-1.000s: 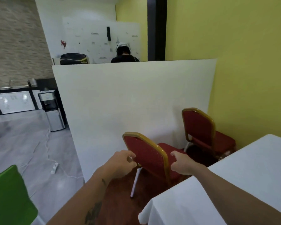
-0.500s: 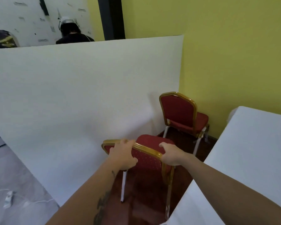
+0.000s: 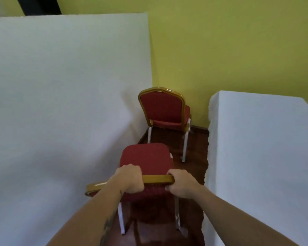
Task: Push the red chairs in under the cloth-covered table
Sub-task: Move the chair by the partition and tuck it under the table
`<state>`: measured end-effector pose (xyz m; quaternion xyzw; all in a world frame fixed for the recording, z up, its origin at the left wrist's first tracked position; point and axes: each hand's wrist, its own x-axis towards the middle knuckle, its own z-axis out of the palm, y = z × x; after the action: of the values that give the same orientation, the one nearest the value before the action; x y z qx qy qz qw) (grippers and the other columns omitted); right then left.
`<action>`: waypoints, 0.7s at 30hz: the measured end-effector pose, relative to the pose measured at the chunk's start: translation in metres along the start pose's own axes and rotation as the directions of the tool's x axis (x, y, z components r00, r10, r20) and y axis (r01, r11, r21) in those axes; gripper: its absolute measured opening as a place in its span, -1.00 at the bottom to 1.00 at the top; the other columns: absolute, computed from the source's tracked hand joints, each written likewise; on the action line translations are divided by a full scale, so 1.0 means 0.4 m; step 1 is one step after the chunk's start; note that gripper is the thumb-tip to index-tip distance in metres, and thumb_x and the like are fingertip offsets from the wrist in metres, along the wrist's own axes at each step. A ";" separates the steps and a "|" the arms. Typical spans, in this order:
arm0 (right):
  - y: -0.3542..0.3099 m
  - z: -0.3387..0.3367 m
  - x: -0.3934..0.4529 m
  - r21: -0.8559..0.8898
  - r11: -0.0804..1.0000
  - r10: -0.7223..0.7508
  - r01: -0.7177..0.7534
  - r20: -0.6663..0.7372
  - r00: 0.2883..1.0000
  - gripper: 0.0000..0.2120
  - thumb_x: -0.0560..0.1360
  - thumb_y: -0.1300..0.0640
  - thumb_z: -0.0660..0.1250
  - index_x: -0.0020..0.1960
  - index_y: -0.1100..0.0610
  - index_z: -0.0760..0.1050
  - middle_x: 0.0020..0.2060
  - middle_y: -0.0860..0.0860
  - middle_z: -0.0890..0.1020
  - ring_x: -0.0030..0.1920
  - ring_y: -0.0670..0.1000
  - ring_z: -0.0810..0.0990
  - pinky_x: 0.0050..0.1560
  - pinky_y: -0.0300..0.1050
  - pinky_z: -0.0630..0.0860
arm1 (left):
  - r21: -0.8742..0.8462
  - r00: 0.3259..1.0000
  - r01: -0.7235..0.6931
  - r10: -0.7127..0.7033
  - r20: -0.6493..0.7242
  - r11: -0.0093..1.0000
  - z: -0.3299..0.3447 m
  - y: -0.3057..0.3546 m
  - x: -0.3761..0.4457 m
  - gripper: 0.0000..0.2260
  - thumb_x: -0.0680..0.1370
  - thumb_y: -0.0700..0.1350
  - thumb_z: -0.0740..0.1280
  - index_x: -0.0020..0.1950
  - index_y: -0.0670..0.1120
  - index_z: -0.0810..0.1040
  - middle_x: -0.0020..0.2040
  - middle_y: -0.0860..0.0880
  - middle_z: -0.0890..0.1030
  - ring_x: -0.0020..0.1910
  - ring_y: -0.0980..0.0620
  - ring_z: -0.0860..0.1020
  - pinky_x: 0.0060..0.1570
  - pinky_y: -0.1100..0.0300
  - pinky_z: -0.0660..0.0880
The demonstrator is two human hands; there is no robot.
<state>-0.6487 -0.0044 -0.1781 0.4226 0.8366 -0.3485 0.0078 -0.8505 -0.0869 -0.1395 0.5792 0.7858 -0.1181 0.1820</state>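
1. Your left hand (image 3: 130,178) and right hand (image 3: 180,185) are both wrapped over the gold top rail of the near chair (image 3: 146,160); keep both grips firm and level.
2. The near chair stands in the narrow aisle, its seat pointing away from you and not at the table (image 3: 256,148). The table is on your right, its white cloth hanging to the floor just beside the chair's right legs.
3. As I judge it, the chair must turn before it goes in. Swing the seat to the right by pushing with the left hand and drawing back with the right.
4. The white panel (image 3: 60,103) is close on your left, and the rail's left end is near it. Turn in small steps so the back does not scrape it.
5. Lift the back only slightly if the legs drag; the dark floor (image 3: 167,137) may mark.
6. Watch the cloth: a leg could catch the hem and pull it. Ease the seat under and stop if the fabric bunches.
7. The far chair (image 3: 163,108) stands in the corner by the yellow wall (image 3: 220,41), clear of the near one and not under the table. Leave room to reach it afterwards.
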 end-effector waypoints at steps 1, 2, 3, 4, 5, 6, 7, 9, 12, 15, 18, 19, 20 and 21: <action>0.001 0.016 -0.005 0.043 0.998 0.047 -0.045 -0.066 0.997 -0.78 0.30 -0.02 0.40 -0.08 -0.06 0.48 -0.11 -0.07 0.60 -0.09 0.03 0.59 -0.10 0.04 0.57 | -0.028 0.998 -0.057 0.057 0.001 0.998 0.007 -0.011 0.013 -0.76 0.29 0.04 0.35 -0.10 0.01 0.59 -0.15 0.04 0.60 -0.19 -0.02 0.58 -0.24 0.09 0.48; -0.003 0.036 -0.009 0.082 0.993 0.097 -0.086 -0.132 0.987 -0.80 0.27 0.03 0.39 -0.12 -0.06 0.48 -0.17 -0.08 0.60 -0.15 0.00 0.59 -0.21 -0.01 0.54 | -0.065 0.993 -0.114 0.114 -0.004 0.991 0.015 -0.023 0.021 -0.73 0.29 0.06 0.36 -0.06 0.03 0.60 -0.10 0.04 0.61 -0.15 -0.04 0.58 -0.19 0.08 0.49; -0.009 0.055 -0.012 0.117 0.986 0.140 -0.120 -0.192 0.971 -0.81 0.24 0.08 0.37 -0.16 -0.05 0.46 -0.22 -0.09 0.59 -0.21 -0.02 0.58 -0.31 -0.07 0.48 | -0.106 0.986 -0.168 0.168 -0.014 0.980 0.021 -0.034 0.027 -0.71 0.28 0.07 0.37 -0.02 0.08 0.59 -0.06 0.04 0.61 -0.11 -0.05 0.58 -0.15 0.06 0.49; -0.015 0.072 -0.011 0.146 0.979 0.176 -0.144 -0.238 0.955 -0.81 0.21 0.12 0.34 -0.20 -0.05 0.45 -0.25 -0.08 0.58 -0.25 -0.04 0.57 -0.37 -0.11 0.42 | -0.144 0.976 -0.216 0.215 -0.024 0.966 0.024 -0.041 0.032 -0.67 0.28 0.08 0.38 0.04 0.12 0.60 -0.01 0.05 0.61 -0.08 -0.06 0.57 -0.11 0.04 0.48; -0.023 0.083 -0.010 0.168 0.972 0.206 -0.164 -0.268 0.941 -0.81 0.19 0.15 0.32 -0.22 -0.04 0.44 -0.26 -0.07 0.57 -0.26 -0.04 0.56 -0.39 -0.13 0.40 | -0.177 0.967 -0.255 0.253 -0.033 0.951 0.026 -0.047 0.033 -0.61 0.29 0.08 0.38 0.11 0.15 0.60 0.05 0.05 0.60 -0.04 -0.07 0.57 -0.08 0.04 0.48; -0.032 0.086 -0.008 0.182 0.966 0.230 -0.184 -0.285 0.930 -0.81 0.18 0.17 0.30 -0.23 -0.03 0.44 -0.27 -0.05 0.57 -0.26 -0.03 0.56 -0.39 -0.11 0.41 | -0.200 0.958 -0.285 0.282 -0.044 0.937 0.027 -0.050 0.033 -0.56 0.29 0.09 0.38 0.18 0.18 0.58 0.11 0.04 0.58 0.01 -0.08 0.56 -0.05 0.03 0.46; -0.040 0.083 -0.007 0.181 0.961 0.255 -0.209 -0.287 0.923 -0.81 0.18 0.17 0.30 -0.23 -0.03 0.46 -0.26 -0.04 0.57 -0.26 -0.01 0.56 -0.37 -0.08 0.45 | -0.214 0.950 -0.311 0.306 -0.058 0.926 0.025 -0.050 0.030 -0.51 0.30 0.09 0.38 0.24 0.20 0.56 0.15 0.03 0.56 0.06 -0.10 0.55 -0.03 0.02 0.45; -0.057 0.073 -0.012 0.136 0.952 0.303 -0.276 -0.258 0.917 -0.80 0.22 0.17 0.38 -0.20 -0.04 0.50 -0.24 -0.04 0.60 -0.23 -0.01 0.59 -0.28 -0.01 0.58 | -0.224 0.937 -0.350 0.341 -0.077 0.910 0.025 -0.053 0.022 -0.48 0.32 0.09 0.38 0.30 0.23 0.52 0.19 0.02 0.53 0.11 -0.13 0.54 0.00 0.01 0.45; -0.082 0.073 -0.033 0.087 0.935 0.355 -0.345 -0.237 0.904 -0.78 0.23 0.15 0.46 -0.17 -0.06 0.54 -0.22 -0.05 0.62 -0.21 -0.01 0.61 -0.21 -0.02 0.63 | -0.180 0.911 -0.412 0.403 -0.083 0.893 0.030 -0.061 0.010 -0.50 0.33 0.08 0.37 0.28 0.25 0.52 0.17 0.04 0.55 0.08 -0.11 0.56 0.02 -0.01 0.50; -0.094 0.086 -0.055 0.097 0.931 0.364 -0.351 -0.266 0.893 -0.79 0.23 0.11 0.49 -0.16 -0.04 0.57 -0.21 -0.04 0.63 -0.17 0.01 0.61 -0.14 0.03 0.64 | -0.101 0.877 -0.479 0.472 -0.091 0.872 0.021 -0.067 0.002 -0.54 0.35 0.08 0.36 0.26 0.23 0.54 0.12 0.07 0.60 0.04 -0.09 0.58 -0.03 0.05 0.46; -0.103 0.089 -0.082 0.106 0.929 0.370 -0.354 -0.245 0.896 -0.77 0.25 0.08 0.54 -0.13 -0.03 0.59 -0.20 -0.04 0.64 -0.15 0.00 0.62 -0.11 0.00 0.63 | -0.016 0.848 -0.523 0.518 -0.108 0.852 0.008 -0.070 -0.010 -0.60 0.35 0.10 0.37 0.20 0.16 0.58 0.08 0.08 0.63 0.02 -0.07 0.59 0.01 0.02 0.51; -0.105 0.094 -0.091 0.109 0.930 0.366 -0.350 -0.244 0.898 -0.77 0.27 0.06 0.55 -0.12 -0.03 0.60 -0.20 -0.04 0.64 -0.15 -0.01 0.62 -0.11 -0.02 0.62 | 0.000 0.845 -0.529 0.526 -0.100 0.849 0.008 -0.074 -0.014 -0.62 0.36 0.10 0.37 0.17 0.16 0.59 0.05 0.09 0.64 0.00 -0.05 0.60 0.03 0.00 0.54; -0.106 0.101 -0.101 0.114 0.932 0.362 -0.344 -0.249 0.898 -0.79 0.29 0.05 0.55 -0.11 -0.03 0.59 -0.21 -0.06 0.64 -0.16 -0.02 0.62 -0.12 -0.04 0.61 | 0.008 0.842 -0.533 0.532 -0.086 0.846 0.009 -0.078 -0.014 -0.66 0.36 0.11 0.37 0.13 0.16 0.60 0.01 0.11 0.63 -0.04 -0.02 0.59 0.01 0.00 0.55; -0.107 0.109 -0.111 0.118 0.933 0.358 -0.339 -0.251 0.899 -0.81 0.31 0.03 0.54 -0.12 -0.04 0.59 -0.21 -0.07 0.64 -0.16 -0.04 0.62 -0.14 -0.08 0.59 | 0.019 0.839 -0.541 0.541 -0.065 0.841 0.009 -0.082 -0.011 -0.70 0.37 0.11 0.38 0.09 0.16 0.60 -0.04 0.14 0.62 -0.08 0.02 0.59 -0.04 0.03 0.54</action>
<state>-0.6630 -0.0784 -0.1729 0.6086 0.7277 -0.3109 -0.0585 -0.8799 -0.1020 -0.1416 0.7809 0.5963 -0.0423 0.1816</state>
